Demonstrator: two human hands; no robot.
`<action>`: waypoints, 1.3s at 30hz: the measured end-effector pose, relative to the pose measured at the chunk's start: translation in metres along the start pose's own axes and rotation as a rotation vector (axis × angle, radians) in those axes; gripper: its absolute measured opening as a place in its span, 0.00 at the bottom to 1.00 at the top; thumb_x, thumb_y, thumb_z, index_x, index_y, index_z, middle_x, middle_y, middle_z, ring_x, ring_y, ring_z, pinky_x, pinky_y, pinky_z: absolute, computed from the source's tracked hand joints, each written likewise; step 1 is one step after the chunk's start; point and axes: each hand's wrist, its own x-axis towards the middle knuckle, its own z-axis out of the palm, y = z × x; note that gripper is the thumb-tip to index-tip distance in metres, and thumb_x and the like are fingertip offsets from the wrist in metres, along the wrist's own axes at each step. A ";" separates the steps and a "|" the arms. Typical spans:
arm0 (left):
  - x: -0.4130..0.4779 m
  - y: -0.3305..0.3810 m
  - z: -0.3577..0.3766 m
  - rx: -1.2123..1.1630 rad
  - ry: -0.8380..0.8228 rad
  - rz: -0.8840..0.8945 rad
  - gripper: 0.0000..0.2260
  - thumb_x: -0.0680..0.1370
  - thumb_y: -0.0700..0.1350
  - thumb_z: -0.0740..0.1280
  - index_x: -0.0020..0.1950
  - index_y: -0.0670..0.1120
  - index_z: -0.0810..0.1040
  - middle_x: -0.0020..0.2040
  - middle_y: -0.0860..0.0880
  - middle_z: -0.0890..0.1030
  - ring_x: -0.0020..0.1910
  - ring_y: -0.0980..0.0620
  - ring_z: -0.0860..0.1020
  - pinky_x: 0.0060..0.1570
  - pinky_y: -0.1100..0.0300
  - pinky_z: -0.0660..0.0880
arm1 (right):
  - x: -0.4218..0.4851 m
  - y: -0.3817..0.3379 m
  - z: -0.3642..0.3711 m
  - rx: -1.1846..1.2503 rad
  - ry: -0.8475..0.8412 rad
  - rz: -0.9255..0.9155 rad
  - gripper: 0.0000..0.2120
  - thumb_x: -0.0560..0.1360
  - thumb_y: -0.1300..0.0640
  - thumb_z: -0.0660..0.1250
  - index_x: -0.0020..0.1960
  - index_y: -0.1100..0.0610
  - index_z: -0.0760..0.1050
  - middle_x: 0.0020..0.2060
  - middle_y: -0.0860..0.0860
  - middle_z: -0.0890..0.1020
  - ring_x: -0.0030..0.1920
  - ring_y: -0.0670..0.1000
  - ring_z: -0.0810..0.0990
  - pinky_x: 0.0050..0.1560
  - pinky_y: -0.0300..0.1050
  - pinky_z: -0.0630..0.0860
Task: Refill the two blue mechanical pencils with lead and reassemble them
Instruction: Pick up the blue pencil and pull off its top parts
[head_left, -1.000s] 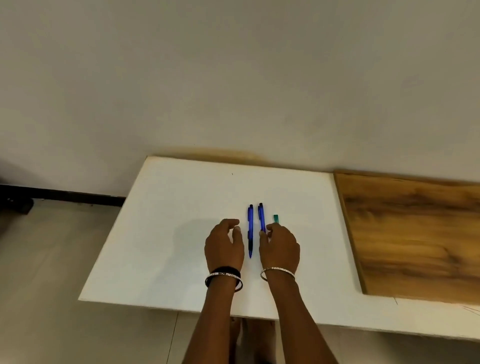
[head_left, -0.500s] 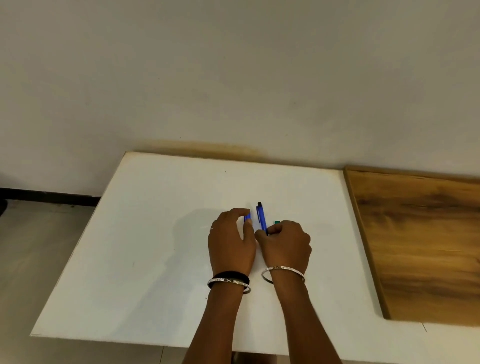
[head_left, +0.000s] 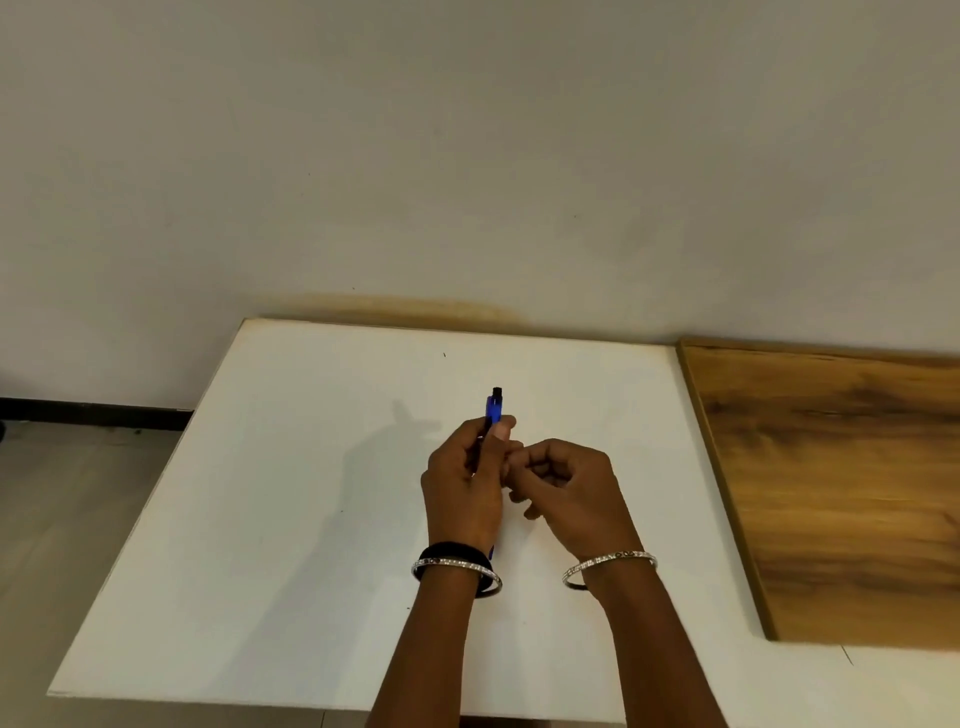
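Observation:
My left hand (head_left: 462, 488) is closed around a blue mechanical pencil (head_left: 495, 408), lifted off the white board; its black-capped top sticks out past my fingers and points away from me. A short blue bit (head_left: 491, 552) shows by my left wrist; whether it belongs to the same pencil or the other one is unclear. My right hand (head_left: 569, 493) is curled just to the right, its fingertips touching my left thumb. What it holds, if anything, is hidden. The small green lead case is out of sight.
The white board (head_left: 291, 519) lies against a pale wall. A brown wooden panel (head_left: 841, 483) lies on its right part. The floor shows past the board's left edge, and its front edge is close to my forearms.
Both pencils lay side by side on the board with my hands at their near ends. My left hand has picked one up. The second pencil and green case are now hidden.

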 end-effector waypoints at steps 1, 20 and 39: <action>0.000 0.000 0.000 0.030 0.006 0.014 0.09 0.78 0.51 0.65 0.51 0.50 0.82 0.37 0.51 0.84 0.36 0.56 0.81 0.40 0.64 0.79 | 0.000 0.000 -0.003 0.040 0.016 0.005 0.00 0.70 0.61 0.73 0.41 0.57 0.82 0.35 0.54 0.85 0.35 0.51 0.84 0.33 0.39 0.77; 0.005 -0.015 0.019 0.452 -0.259 0.306 0.14 0.77 0.57 0.63 0.57 0.54 0.82 0.40 0.58 0.82 0.39 0.55 0.81 0.44 0.62 0.78 | 0.017 0.012 -0.040 0.393 0.274 -0.027 0.03 0.71 0.62 0.72 0.45 0.58 0.84 0.40 0.58 0.86 0.40 0.54 0.85 0.41 0.43 0.82; -0.009 -0.006 0.027 0.599 -0.303 0.291 0.11 0.78 0.56 0.62 0.55 0.57 0.81 0.33 0.57 0.79 0.31 0.57 0.74 0.32 0.62 0.69 | 0.008 0.022 -0.056 0.678 0.250 0.120 0.05 0.74 0.63 0.68 0.47 0.64 0.81 0.39 0.57 0.85 0.39 0.55 0.85 0.42 0.46 0.84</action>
